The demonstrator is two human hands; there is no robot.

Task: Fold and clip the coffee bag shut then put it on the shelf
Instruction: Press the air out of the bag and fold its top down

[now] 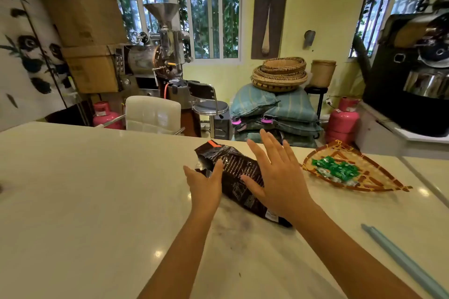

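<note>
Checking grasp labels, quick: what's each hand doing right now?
Left hand: open, fingers resting on the coffee bag.
Right hand: open, fingers spread, over the bag.

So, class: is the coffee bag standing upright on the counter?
No, the bag lies flat on the counter under both open hands.

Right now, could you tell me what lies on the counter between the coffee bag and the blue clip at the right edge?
Only the person's right forearm crosses above it; otherwise bare counter in the head view.
</note>
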